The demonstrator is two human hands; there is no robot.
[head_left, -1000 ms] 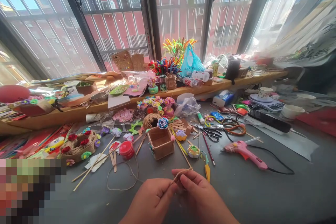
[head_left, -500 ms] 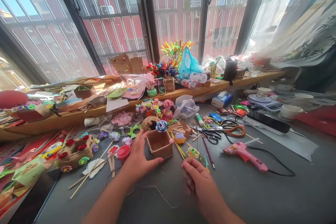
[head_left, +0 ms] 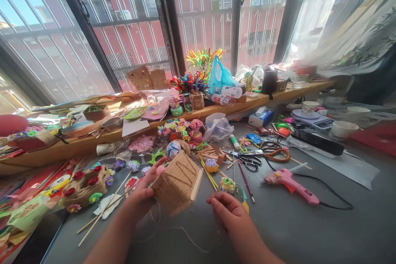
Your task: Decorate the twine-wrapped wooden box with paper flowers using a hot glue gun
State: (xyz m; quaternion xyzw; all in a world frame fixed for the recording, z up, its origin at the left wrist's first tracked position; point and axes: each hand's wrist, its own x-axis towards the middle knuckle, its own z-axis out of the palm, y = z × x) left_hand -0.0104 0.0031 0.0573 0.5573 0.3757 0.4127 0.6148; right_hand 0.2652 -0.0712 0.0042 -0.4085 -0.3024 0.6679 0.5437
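My left hand (head_left: pixel 139 194) grips a small box (head_left: pixel 176 185) wrapped in brown twine, holding it tilted above the grey table. A zigzag of twine runs across the box's upturned face, and a pale strip lies along one edge. At its left corner shows a pink pompom (head_left: pixel 160 169), and behind it a blue and white paper flower (head_left: pixel 173 148). My right hand (head_left: pixel 230 214) is pinched just right of the box, its fingertips pressed together; anything between them is too small to make out. Just beyond it lies a yellow-green paper flower (head_left: pixel 227 184).
To the right lies a pink glue gun (head_left: pixel 291 181) with its black cord. Black-handled scissors (head_left: pixel 249 161) and a dark pencil (head_left: pixel 246 182) lie further in. A twine basket of flowers (head_left: pixel 86 185), wooden sticks (head_left: pixel 105 204) and loose string (head_left: pixel 188 233) are at left and front.
My left hand has closed on the box, lifted it and turned it over, so its twine-patterned face now shows. My right hand has stayed pinched, shifting slightly left and down.
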